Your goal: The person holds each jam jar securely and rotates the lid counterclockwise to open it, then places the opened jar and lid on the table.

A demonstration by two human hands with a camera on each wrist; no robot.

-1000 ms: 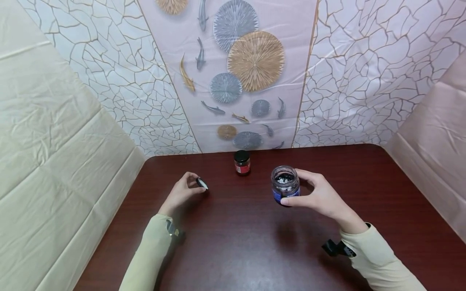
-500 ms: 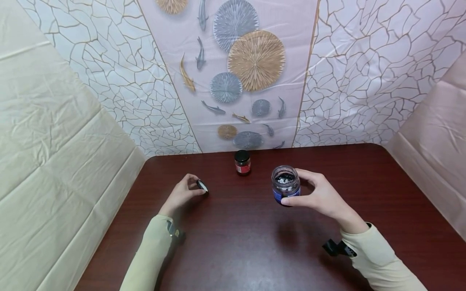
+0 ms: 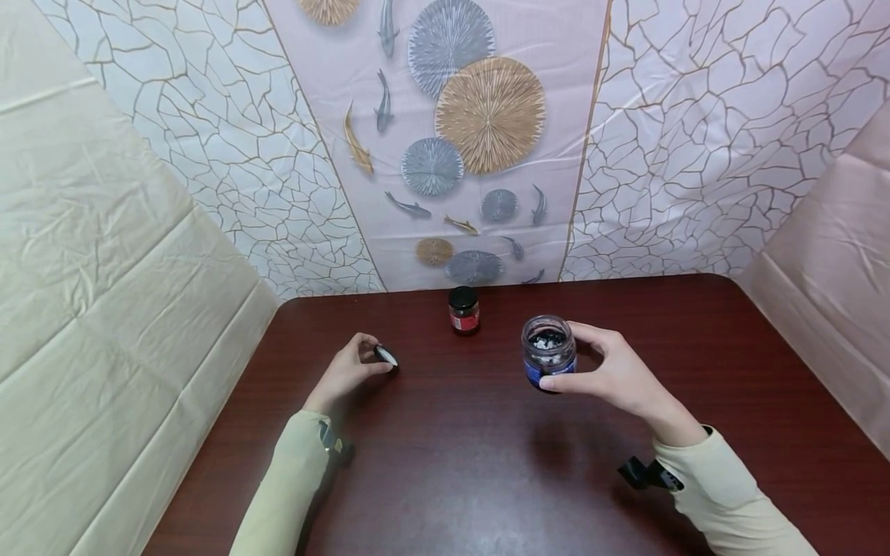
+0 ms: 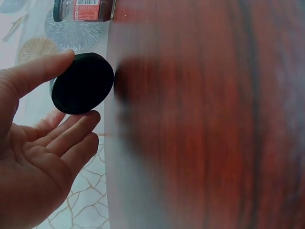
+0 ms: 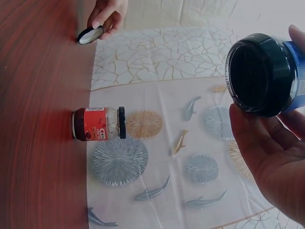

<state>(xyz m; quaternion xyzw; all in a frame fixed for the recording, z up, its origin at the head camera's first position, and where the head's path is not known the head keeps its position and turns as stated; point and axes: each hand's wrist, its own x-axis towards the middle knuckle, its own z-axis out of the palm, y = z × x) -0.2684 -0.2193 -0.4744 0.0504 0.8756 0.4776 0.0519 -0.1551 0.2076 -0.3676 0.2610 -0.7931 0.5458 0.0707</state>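
Note:
My left hand (image 3: 348, 372) pinches a round black lid (image 4: 83, 85) between thumb and fingers, tilted on edge, with its white inner side facing right in the head view. The lid's lower edge is right at the table surface. In my right hand (image 3: 608, 374) is a glass jar (image 3: 549, 351) with a blue label, its mouth uncovered and dark contents inside. Thumb and fingers grip the jar from its right side; a shadow below shows it raised above the table. A second jar (image 5: 97, 124), with a red label and a black lid on, stands upright near the table's back edge.
The dark red-brown table (image 3: 445, 479) reaches back to a patterned cloth backdrop (image 3: 487, 123). Pale fabric walls (image 3: 125, 309) close off the left and right sides. Each wrist carries a small strapped device (image 3: 650, 472).
Hardly anything moves. The blue-labelled jar and right hand shift very slightly to the right, while the left hand keeps the lid almost in place after a slight dip.

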